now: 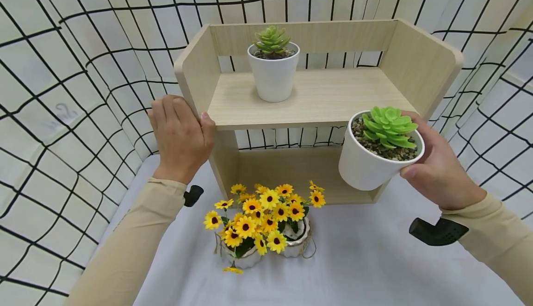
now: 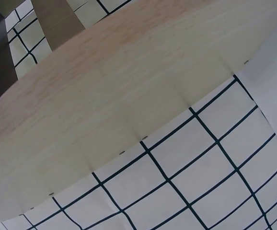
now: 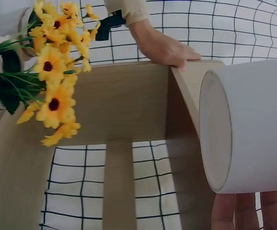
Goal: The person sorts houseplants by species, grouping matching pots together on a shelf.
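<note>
My right hand [image 1: 441, 171] grips a white pot [image 1: 364, 169] with a bright green succulent [image 1: 389, 127] from its right side. That pot is tilted and held in front of the wooden shelf's [image 1: 325, 93] right part; in the right wrist view its round base [image 3: 216, 132] shows, with fingers [image 3: 246, 211] below it. My left hand [image 1: 179, 134] holds the shelf's left side panel, thumb over the front edge of the upper board. On that board stands another potted succulent [image 1: 272, 77], upright and left of the middle.
Two pots of yellow artificial sunflowers [image 1: 262, 213] stand on the white cloth [image 1: 354, 255] in front of the shelf's lower compartment [image 1: 287, 162]. Black wire grid panels [image 1: 112, 51] with white sheeting behind enclose the back and both sides.
</note>
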A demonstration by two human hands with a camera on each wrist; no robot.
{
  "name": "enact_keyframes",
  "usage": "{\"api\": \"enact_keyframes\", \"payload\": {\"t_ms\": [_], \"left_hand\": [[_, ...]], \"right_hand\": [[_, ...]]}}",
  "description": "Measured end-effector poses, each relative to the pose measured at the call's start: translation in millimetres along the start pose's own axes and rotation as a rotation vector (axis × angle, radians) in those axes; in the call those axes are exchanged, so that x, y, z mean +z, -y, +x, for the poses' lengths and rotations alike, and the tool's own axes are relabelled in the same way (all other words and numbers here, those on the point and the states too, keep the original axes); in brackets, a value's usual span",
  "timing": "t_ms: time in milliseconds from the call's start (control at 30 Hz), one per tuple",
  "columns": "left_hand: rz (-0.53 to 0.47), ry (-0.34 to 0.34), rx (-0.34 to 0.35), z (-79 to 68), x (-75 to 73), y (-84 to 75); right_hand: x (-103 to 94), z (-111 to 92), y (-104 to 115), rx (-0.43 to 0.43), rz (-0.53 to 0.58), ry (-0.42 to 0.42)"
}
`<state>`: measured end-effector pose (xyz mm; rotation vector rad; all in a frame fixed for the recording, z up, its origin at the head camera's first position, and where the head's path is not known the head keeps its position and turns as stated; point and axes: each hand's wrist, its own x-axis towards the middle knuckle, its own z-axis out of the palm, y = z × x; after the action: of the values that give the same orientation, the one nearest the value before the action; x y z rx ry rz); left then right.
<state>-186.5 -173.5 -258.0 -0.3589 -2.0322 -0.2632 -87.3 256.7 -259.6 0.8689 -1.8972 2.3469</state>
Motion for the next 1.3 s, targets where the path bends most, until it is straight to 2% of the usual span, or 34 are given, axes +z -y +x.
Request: {"api": "enact_keyframes", "payload": {"t_ms": [267, 467, 800, 1033, 1300], "left_hand": [[-0.005, -0.013, -0.003, 0.4, 0.6, 0.4], [0.002, -0.003, 0.008, 1.0, 1.3, -0.4], [0.022, 0.000, 0.009, -0.7, 0.6, 0.5], [0.031, 0.005, 0.011, -0.4, 0.0, 0.3], [0.037, 0.008, 0.020, -0.6, -1.5, 0.6]], "right_hand": [[-4.8, 19, 20, -0.090, 0.063, 0.032], [-2.4, 39, 35, -0.116, 0.170, 0.024], [19.3, 73, 52, -0.111, 0.039, -0.056], [19.9, 95, 49, -0.103, 0.048, -0.069], [20.8, 121, 46, -0.016, 0.000, -0.213]]}}
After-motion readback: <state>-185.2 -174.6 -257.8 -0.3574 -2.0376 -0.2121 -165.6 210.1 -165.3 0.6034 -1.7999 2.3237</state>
